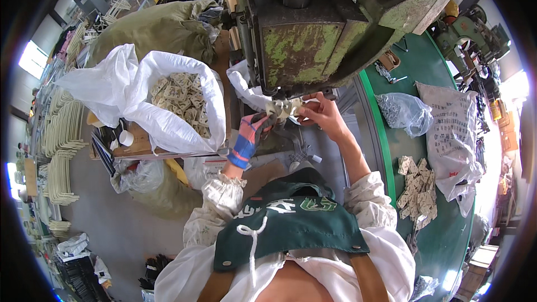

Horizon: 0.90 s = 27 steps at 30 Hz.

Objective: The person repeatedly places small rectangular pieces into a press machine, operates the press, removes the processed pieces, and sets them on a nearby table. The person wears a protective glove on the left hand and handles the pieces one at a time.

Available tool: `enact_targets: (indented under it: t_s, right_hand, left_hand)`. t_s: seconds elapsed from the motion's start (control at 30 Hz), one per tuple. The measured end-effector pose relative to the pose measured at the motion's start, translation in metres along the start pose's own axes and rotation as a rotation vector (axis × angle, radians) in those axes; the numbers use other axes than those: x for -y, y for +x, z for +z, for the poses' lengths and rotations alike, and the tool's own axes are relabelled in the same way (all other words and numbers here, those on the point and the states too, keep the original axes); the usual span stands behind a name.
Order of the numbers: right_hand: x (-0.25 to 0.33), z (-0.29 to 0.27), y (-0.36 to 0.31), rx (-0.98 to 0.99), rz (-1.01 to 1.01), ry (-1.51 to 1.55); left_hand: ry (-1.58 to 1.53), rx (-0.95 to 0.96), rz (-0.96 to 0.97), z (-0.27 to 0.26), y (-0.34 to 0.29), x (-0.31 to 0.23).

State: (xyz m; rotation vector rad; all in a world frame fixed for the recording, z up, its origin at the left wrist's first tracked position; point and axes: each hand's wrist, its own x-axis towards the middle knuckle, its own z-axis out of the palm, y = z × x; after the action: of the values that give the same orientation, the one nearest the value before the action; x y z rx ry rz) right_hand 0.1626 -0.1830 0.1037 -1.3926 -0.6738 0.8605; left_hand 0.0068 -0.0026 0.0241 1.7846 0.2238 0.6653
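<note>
Under the heavy green press, both my hands meet at a small cream-coloured bracket-like part. My left hand, in a pink, blue and dark work glove, is closed on the part's left end. My bare right hand pinches the right end between thumb and fingers. The press body partly hides the spot just above the part. To the left, an open white woven sack holds many similar cream pieces. On the green table at right lies a loose pile of cream pieces.
The green table also bears a clear plastic bag of small metal parts and a printed woven sack. A large olive sack sits behind the white one. Bent cream tubes are stacked far left.
</note>
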Motion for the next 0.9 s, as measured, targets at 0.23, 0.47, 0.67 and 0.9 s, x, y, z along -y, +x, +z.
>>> enact_targets:
  t_s: [0.23, 0.47, 0.67, 0.9]
  right_hand:
    - [-0.013, 0.044, -0.037, 0.082, -0.339, -0.153]
    - [-0.022, 0.063, -0.042, 0.060, -0.314, -0.109]
    - [-0.111, -0.064, -0.105, -0.570, 0.032, -0.714]
    - [-0.166, -0.274, -0.259, -1.217, 0.708, -1.561]
  left_hand:
    - [0.873, -0.091, 0.755, -0.041, -0.050, -0.061]
    - [1.242, -0.441, 0.581, -0.084, -0.059, -0.069]
    - [1.190, -0.496, -0.039, -0.110, -0.036, -0.061]
    - [0.968, -0.353, 0.158, -0.042, -0.034, -0.074]
